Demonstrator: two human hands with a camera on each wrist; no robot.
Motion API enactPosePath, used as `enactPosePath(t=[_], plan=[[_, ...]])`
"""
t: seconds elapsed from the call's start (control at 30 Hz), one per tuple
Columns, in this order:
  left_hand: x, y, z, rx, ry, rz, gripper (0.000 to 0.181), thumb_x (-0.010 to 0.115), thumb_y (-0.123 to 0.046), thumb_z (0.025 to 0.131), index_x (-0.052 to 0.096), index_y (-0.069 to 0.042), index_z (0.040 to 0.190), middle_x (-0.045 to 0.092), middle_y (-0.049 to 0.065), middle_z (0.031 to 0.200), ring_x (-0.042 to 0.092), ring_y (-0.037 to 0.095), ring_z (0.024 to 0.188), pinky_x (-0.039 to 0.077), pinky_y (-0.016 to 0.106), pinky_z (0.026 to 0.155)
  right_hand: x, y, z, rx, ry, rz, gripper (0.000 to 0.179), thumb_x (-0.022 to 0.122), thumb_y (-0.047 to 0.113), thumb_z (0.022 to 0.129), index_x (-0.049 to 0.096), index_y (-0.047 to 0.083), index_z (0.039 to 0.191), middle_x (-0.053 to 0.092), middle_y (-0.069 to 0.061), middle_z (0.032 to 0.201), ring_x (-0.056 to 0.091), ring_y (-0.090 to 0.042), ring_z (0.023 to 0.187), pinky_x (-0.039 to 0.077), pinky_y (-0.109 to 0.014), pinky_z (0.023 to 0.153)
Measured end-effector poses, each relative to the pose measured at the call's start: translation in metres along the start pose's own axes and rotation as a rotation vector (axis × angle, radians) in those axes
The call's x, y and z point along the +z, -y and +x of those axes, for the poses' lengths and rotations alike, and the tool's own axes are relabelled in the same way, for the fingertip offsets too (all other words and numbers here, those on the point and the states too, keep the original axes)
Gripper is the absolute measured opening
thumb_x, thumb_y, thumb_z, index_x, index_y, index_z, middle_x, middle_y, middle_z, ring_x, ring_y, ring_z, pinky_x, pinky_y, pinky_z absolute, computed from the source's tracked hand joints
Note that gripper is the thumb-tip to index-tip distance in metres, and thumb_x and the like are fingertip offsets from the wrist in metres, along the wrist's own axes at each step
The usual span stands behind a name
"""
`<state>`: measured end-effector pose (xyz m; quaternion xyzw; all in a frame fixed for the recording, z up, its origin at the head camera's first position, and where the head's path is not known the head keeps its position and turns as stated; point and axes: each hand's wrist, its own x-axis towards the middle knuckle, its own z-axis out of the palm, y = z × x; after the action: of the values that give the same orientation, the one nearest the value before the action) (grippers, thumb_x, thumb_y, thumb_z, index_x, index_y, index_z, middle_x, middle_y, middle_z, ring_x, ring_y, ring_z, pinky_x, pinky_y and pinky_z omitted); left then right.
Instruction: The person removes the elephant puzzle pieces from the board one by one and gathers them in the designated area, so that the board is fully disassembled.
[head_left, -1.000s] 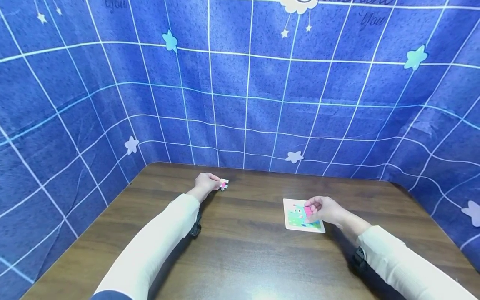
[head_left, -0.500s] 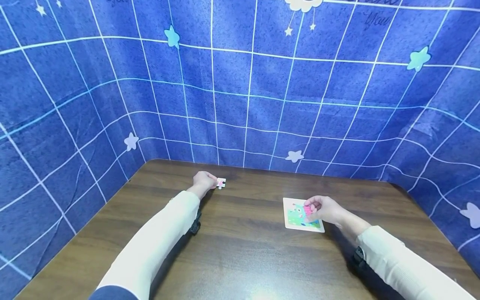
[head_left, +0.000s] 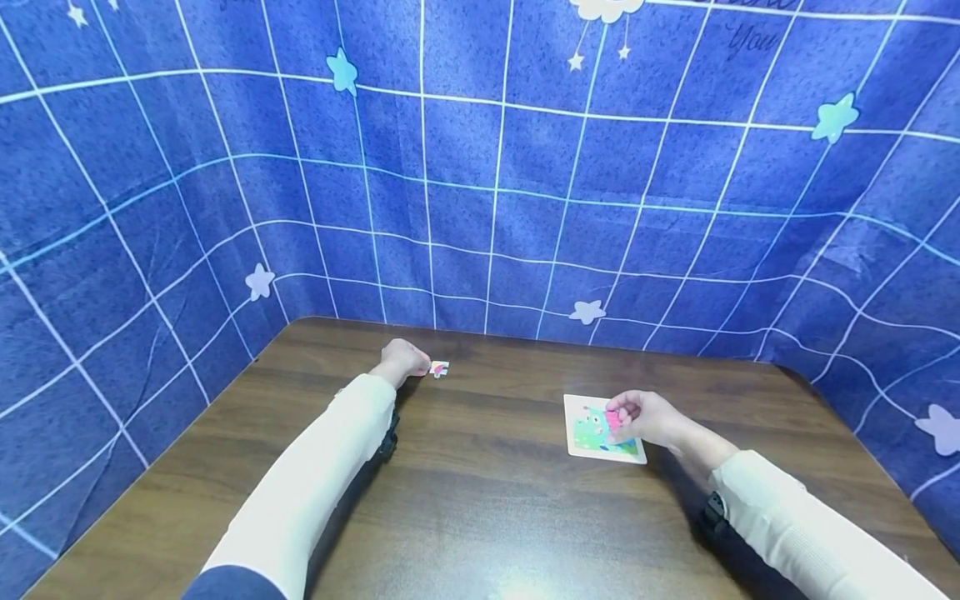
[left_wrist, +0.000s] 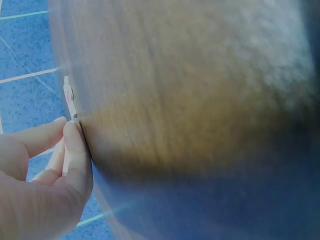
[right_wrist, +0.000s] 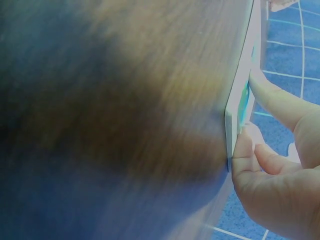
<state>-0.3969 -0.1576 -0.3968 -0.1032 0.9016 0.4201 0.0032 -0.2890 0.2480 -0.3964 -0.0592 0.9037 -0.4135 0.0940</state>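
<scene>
My left hand (head_left: 405, 358) pinches the edge of a small white jigsaw piece (head_left: 439, 368) with a pink pattern, low at the table's far left. In the left wrist view, thumb and forefinger meet at the near end of the piece (left_wrist: 69, 95). On the right, my right hand (head_left: 652, 418) grips at a square, white-bordered jigsaw puzzle (head_left: 579, 442) with a teal animal picture. Its thumb and bent fingers sit on either side of a pink patch (head_left: 613, 420). The right wrist view shows the puzzle (right_wrist: 231, 125) edge-on, flat on the table; the palm side hides part of it.
Both hands work over a brown wood-grain table (head_left: 495, 467). A blue curtain (head_left: 465, 167) with white grid lines and stars hangs along the far edge and both sides. Black wrist straps (head_left: 715, 510) sit below the pale sleeves (head_left: 322, 475).
My left hand has drawn slightly left and the jigsaw piece has gone from tilted to lying flatter, nearer the table. The right hand stays at the puzzle.
</scene>
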Motion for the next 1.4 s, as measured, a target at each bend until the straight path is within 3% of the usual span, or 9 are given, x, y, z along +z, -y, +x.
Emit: enactPosePath(t=[0.13,0.4,0.67,0.87,1.03,1.17,1.4], plan=[[0.000,-0.001,-0.002,0.006,-0.015,0.031,0.021,0.067,-0.001,0.070,0.077,-0.001,0.088,0.075,0.006,0.081,0.062,0.016,0.086,0.054,0.018,0.081,0.000,0.000,0.000,-0.007,0.002,-0.001,0.051,0.085,0.003,0.068,0.060,-0.006,0.111,0.056,-0.011,0.090,0.050,-0.019,0.082,0.044,-0.025,0.070],[0.000,-0.002,-0.005,0.009,-0.028,0.045,0.020,0.068,-0.002,0.069,0.078,-0.003,0.087,0.076,0.005,0.079,0.064,0.019,0.089,0.053,0.016,0.079,0.000,0.000,-0.001,-0.021,0.007,0.006,0.051,0.085,0.002,0.067,0.060,-0.007,0.111,0.056,-0.011,0.089,0.050,-0.018,0.082,0.044,-0.023,0.068],[-0.001,-0.006,-0.007,0.031,-0.011,0.098,0.019,0.067,-0.003,0.071,0.077,-0.002,0.087,0.076,0.006,0.080,0.066,0.013,0.069,0.055,0.017,0.074,-0.002,-0.002,0.000,-0.025,0.004,-0.004,0.051,0.085,0.002,0.067,0.060,-0.007,0.110,0.056,-0.009,0.089,0.050,-0.018,0.082,0.044,-0.023,0.069],[-0.004,-0.007,-0.006,-0.005,-0.004,0.169,0.017,0.070,-0.008,0.071,0.078,-0.004,0.086,0.073,0.007,0.085,0.061,0.014,0.075,0.054,0.017,0.070,0.000,-0.003,0.000,-0.030,0.003,0.017,0.051,0.085,0.001,0.066,0.060,-0.007,0.110,0.055,-0.008,0.087,0.049,-0.018,0.081,0.044,-0.022,0.067],[-0.007,-0.007,-0.001,-0.031,0.035,0.112,0.021,0.071,-0.007,0.074,0.077,-0.002,0.093,0.075,0.010,0.093,0.061,0.005,0.058,0.057,0.019,0.072,0.000,-0.003,0.000,-0.028,-0.005,0.011,0.051,0.085,0.001,0.066,0.060,-0.007,0.109,0.055,-0.009,0.087,0.049,-0.018,0.081,0.044,-0.023,0.067],[-0.007,-0.009,0.000,-0.031,0.026,0.101,0.021,0.071,-0.007,0.073,0.076,-0.002,0.093,0.074,0.009,0.093,0.060,0.006,0.061,0.057,0.021,0.076,-0.001,-0.002,0.000,-0.024,-0.002,0.013,0.052,0.085,0.001,0.066,0.060,-0.007,0.110,0.055,-0.010,0.088,0.049,-0.019,0.082,0.044,-0.024,0.068],[-0.003,-0.014,0.003,-0.063,0.110,-0.227,0.022,0.072,0.004,0.079,0.070,0.009,0.100,0.070,0.021,0.105,0.066,0.007,0.060,0.060,0.021,0.069,0.000,-0.002,-0.001,-0.019,0.003,0.015,0.051,0.085,0.000,0.067,0.059,-0.007,0.110,0.054,-0.008,0.087,0.049,-0.018,0.081,0.043,-0.023,0.067]])
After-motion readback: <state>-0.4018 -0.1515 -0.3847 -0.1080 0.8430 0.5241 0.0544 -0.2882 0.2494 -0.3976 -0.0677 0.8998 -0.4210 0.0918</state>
